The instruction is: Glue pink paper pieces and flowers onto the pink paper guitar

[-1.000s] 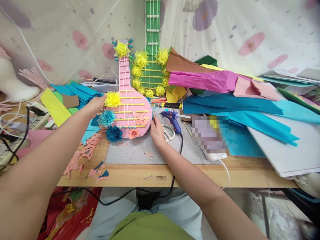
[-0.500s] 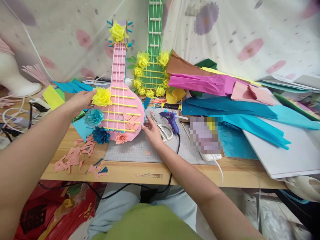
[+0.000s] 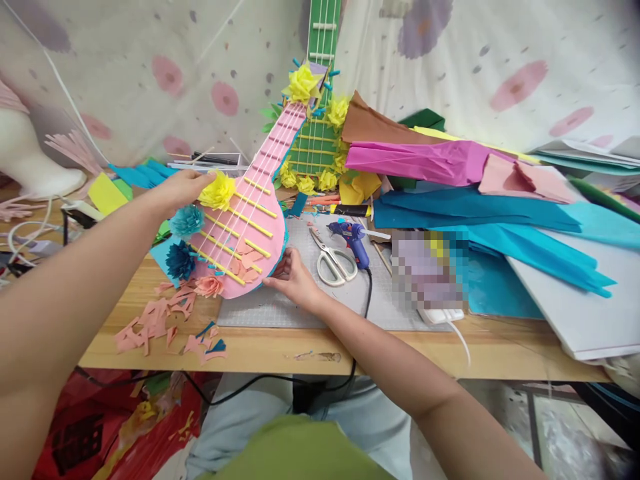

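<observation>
A pink paper guitar [image 3: 260,227] with white strings, yellow bars and paper flowers leans to the right over the cutting mat. My left hand [image 3: 186,190] grips its upper left edge beside a yellow paper flower [image 3: 218,191]; its fingertips are partly hidden. My right hand [image 3: 295,280] is closed on the lower right edge, thumb on the front. Light blue, dark blue and coral flowers run down the guitar's left side. Loose coral paper petals [image 3: 246,264] lie on its face. Behind its head stands a green paper guitar [image 3: 315,147].
Scissors [image 3: 336,264] and a purple glue gun [image 3: 356,241] lie on the grey cutting mat [image 3: 320,319]. Folded coloured papers [image 3: 465,207] pile up at the right. Coral paper scraps [image 3: 150,320] are at the left front. A black cord crosses the table edge.
The pink guitar has tilted clockwise, its head swinging right in front of the green guitar. Both hands have stayed on its edges. The view has shifted slightly.
</observation>
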A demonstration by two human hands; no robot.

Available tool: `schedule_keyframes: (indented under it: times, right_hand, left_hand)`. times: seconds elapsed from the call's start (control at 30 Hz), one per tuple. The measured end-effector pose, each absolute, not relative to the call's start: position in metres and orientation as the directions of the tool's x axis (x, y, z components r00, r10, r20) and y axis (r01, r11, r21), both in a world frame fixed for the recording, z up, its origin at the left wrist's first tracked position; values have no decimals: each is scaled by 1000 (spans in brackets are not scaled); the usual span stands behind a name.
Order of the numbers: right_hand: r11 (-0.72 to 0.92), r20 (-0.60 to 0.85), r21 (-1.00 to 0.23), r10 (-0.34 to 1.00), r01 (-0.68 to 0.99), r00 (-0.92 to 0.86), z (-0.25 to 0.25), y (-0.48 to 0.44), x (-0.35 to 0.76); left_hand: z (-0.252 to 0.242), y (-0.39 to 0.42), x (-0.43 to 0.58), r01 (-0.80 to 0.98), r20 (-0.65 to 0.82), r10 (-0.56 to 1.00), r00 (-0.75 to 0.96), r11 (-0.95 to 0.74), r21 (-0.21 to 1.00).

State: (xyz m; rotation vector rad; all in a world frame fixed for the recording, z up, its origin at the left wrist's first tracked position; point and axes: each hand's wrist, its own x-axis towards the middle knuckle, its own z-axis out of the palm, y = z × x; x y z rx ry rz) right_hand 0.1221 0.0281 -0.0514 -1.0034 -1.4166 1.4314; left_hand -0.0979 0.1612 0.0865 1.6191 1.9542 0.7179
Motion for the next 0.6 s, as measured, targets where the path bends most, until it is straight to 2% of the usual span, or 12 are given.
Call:
schedule_keyframes:
  times: [0.23, 0.3, 0.47, 0.6]
  right_hand:
    - [-23, -48, -997, 927, 71, -371, -54, 21, 109]
    - [-34, -48, -999, 905, 40, -423, -58, 21, 107]
    - [-83, -61, -996, 890, -28, -451, -64, 23, 109]
    - [-114, -91, -993, 870, -17, -484, -66, 24, 111]
  left_hand:
    - [89, 161, -103, 697, -26, 998, -49, 53, 716]
    - [90, 163, -96, 729, -17, 1000, -2, 13, 685]
    - [88, 178, -76, 857, 2, 994, 113, -98, 507]
    - [78, 197, -72, 841, -29, 973, 228, -182, 509]
